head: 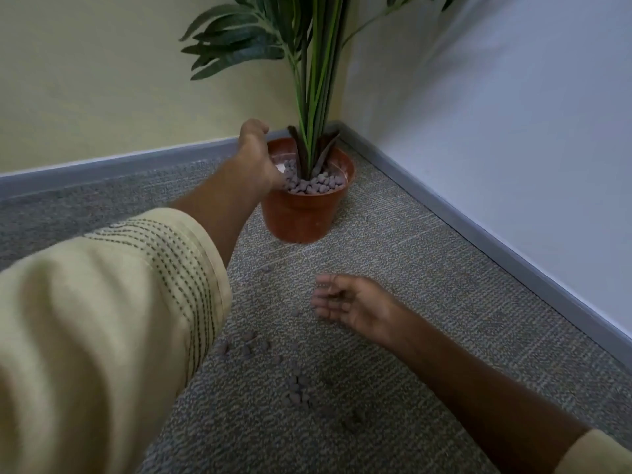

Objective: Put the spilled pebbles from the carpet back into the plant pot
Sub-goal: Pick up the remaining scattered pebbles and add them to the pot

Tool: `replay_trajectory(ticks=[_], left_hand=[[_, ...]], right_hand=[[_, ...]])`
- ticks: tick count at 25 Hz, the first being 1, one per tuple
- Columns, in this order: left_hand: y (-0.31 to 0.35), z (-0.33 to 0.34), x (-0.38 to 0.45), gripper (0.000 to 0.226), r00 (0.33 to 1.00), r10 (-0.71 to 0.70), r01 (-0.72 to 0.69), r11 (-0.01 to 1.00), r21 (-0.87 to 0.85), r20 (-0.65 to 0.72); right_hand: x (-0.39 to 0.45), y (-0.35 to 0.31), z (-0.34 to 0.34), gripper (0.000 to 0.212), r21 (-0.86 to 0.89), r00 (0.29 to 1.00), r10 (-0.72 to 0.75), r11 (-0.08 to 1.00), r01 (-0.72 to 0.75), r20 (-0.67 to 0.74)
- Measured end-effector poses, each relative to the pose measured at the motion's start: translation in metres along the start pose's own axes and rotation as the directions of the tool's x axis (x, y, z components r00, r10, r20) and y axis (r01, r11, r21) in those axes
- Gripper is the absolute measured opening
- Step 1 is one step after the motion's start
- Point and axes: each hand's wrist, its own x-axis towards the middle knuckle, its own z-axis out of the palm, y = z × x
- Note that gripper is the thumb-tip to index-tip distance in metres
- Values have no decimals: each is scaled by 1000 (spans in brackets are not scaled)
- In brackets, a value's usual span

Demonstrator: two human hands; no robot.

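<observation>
A terracotta plant pot point(301, 213) stands in the corner of the room with a green plant point(307, 80) in it and grey-brown pebbles point(314, 184) on top of its fill. My left hand point(256, 155) reaches over the pot's left rim. Its back faces me, and the fingers dip inside above the pebbles, so whatever they hold is hidden. My right hand point(349, 304) hovers palm up just above the carpet, fingers loosely curled and apart, blurred. Spilled pebbles point(297, 388) lie scattered on the grey carpet point(393, 254) in front of the pot, with more pebbles point(246, 343) near my left sleeve.
Two walls meet behind the pot, with a grey skirting board point(478, 234) along each. My wide beige left sleeve point(102, 319) covers the lower left of the view. Leaves hang over the pot at the top.
</observation>
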Motion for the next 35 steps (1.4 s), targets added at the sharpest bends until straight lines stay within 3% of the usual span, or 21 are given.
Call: replay_trajectory(ticks=[3,5,7,8,10,11,12,14,15,17,19,22,25,28,31,32,33,35], left_hand=[[-2,-14,1,24,997,73,-72,997,21,-35],[-7,-31,-1,21,986,152,-145,985,89,-73],[-16,-56,-9,25,980,184,-166,966,197,-79],[-22,-70,-13,26,977,189,-155,947,281,-97],[-40,-104,-20,20,962,232,-118,831,544,-145],[-52,-123,-22,19,952,267,-75,675,734,-149],[-64,-144,-25,22,951,287,-22,427,904,-112],[-87,-180,-36,41,978,205,60,-87,994,-41],[-96,-192,-44,54,990,132,82,-233,969,-52],[-108,-205,-56,76,999,31,41,-328,944,-33],[-120,-206,-64,77,999,-3,-49,-276,960,50],[-144,-198,-72,44,983,75,-154,-179,972,170],[-159,-192,-77,20,964,154,-188,-191,963,219],[-160,-191,-82,16,953,179,-206,-217,954,246],[-158,-189,-85,13,953,184,-207,-184,961,240],[-158,-189,-85,11,963,184,-192,-57,980,200],[-158,-187,-85,7,979,158,-155,172,973,128],[-156,-181,-87,8,1000,15,-28,687,726,24]], right_hand=[[5,-4,3,25,-177,993,-107,980,96,-57],[8,1,6,27,-528,965,-258,825,201,-36],[8,14,11,41,-851,943,-290,441,284,164],[7,24,14,53,-917,936,-218,229,326,278],[4,46,21,70,-914,915,-30,-80,398,401],[2,56,24,76,-884,905,25,-205,420,424],[-2,64,26,80,-853,899,41,-300,427,436],[-12,73,25,85,-818,886,-3,-385,427,464],[-17,75,23,84,-804,873,-36,-408,432,487],[-24,77,18,75,-784,846,-74,-424,453,529],[-29,79,15,59,-837,858,-103,-307,454,503],[-33,81,15,35,-901,881,-191,-94,423,433],[-32,80,18,18,-920,888,-241,-69,386,391],[-29,79,20,15,-949,919,-243,-26,314,311],[-25,78,22,13,-974,962,-207,106,201,176],[-24,77,22,14,-971,973,-191,177,161,126],[-23,75,21,13,-954,981,-174,271,126,81],[-24,70,15,14,-880,988,-149,466,97,30]])
